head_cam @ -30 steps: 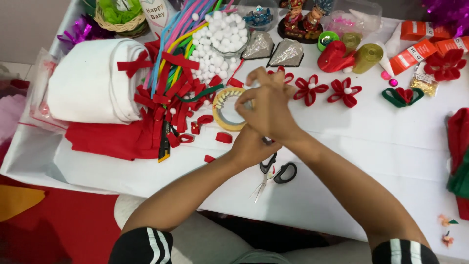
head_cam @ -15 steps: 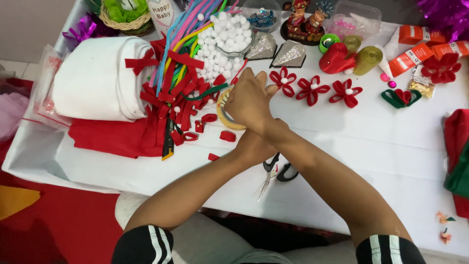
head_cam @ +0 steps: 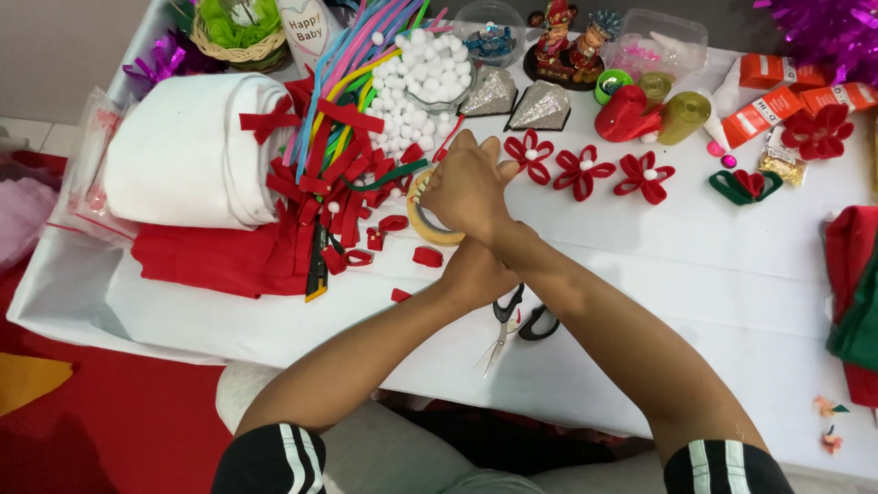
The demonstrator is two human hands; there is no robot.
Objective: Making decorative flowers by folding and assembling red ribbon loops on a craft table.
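My right hand [head_cam: 468, 181] is curled with its back to the camera, just above a roll of tan tape [head_cam: 422, 222] lying flat on the white table [head_cam: 713, 274]. My left hand [head_cam: 473, 273] reaches up under the right one; its fingers are hidden beneath it. Whatever the two hands hold between them is covered. Small red felt loops [head_cam: 426, 257] lie beside the tape. Black-handled scissors [head_cam: 518, 326] rest on the table under my forearms.
Left: a rolled white felt [head_cam: 187, 151] on red felt [head_cam: 215, 258], red bows, pipe cleaners [head_cam: 358, 57] and a utility knife [head_cam: 317, 267]. Behind: white pom-poms [head_cam: 410, 84], glitter cones [head_cam: 541, 105]. Right: three red felt flowers [head_cam: 585, 170], glue packs, folded red and green felt [head_cam: 855, 293].
Both hands have drifted a little to the left, staying pressed together, and now sit over the tape roll.
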